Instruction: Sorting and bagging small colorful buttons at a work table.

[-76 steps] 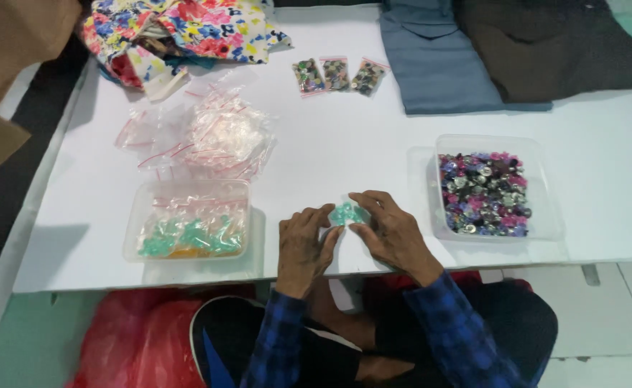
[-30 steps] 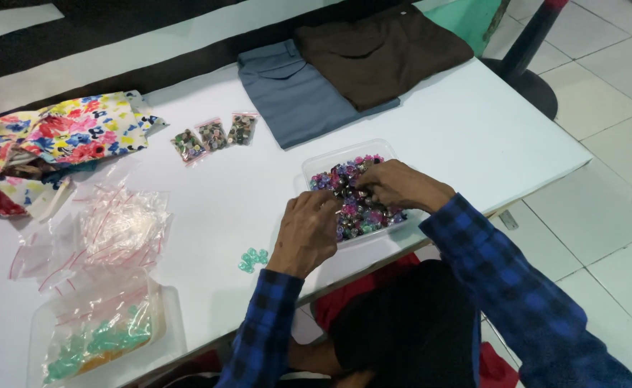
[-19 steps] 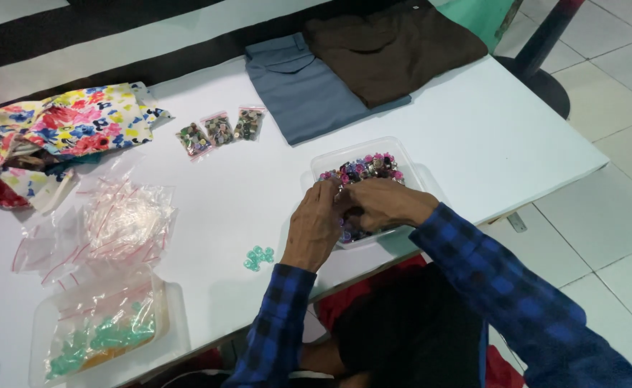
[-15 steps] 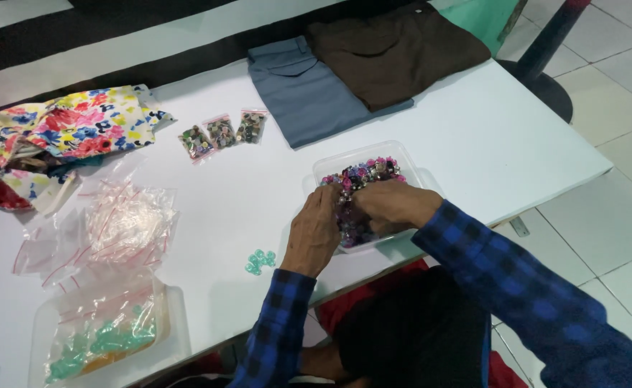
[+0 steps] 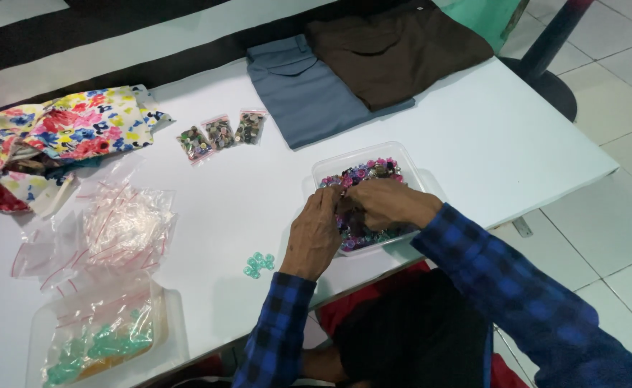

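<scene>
We have moved both hands from the small heap of green buttons [image 5: 259, 264] into the clear plastic tub of mixed buttons [image 5: 370, 194]; left hand [image 5: 319, 233] and right hand [image 5: 385, 202] curl there, grips hidden.

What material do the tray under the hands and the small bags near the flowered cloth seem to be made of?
The tray looks like clear, thin, glossy plastic: the white table shows through its rim. The small bags look like transparent plastic film with red closure strips at the top; their dark contents show through. Both hands, left and right, reach into the tray.
</scene>
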